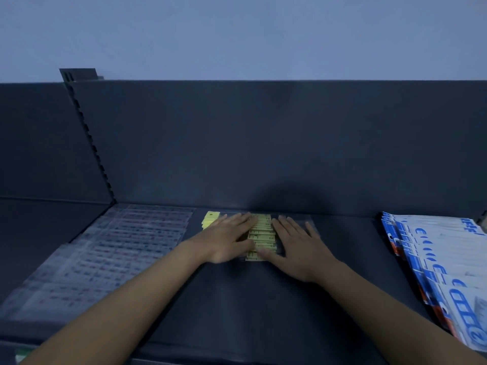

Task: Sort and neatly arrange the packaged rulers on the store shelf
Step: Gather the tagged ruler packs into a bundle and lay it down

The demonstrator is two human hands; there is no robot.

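A row of yellow packaged rulers [262,234] lies in clear sleeves on the dark shelf [237,299], close to the back panel. My left hand [228,239] rests flat on the left half of them, fingers spread and pointing away. On the right half lies my right hand [295,246], palm down and fingers apart. Only a strip of yellow shows between the two hands, and a yellow end [210,218] sticks out to the left. Neither hand grips anything.
Rows of clear packaged rulers [105,248] with red and blue print cover the shelf's left part. A slanted stack of white-and-blue packets [437,262] lies at the right. The dark back panel [263,143] rises right behind the yellow rulers.
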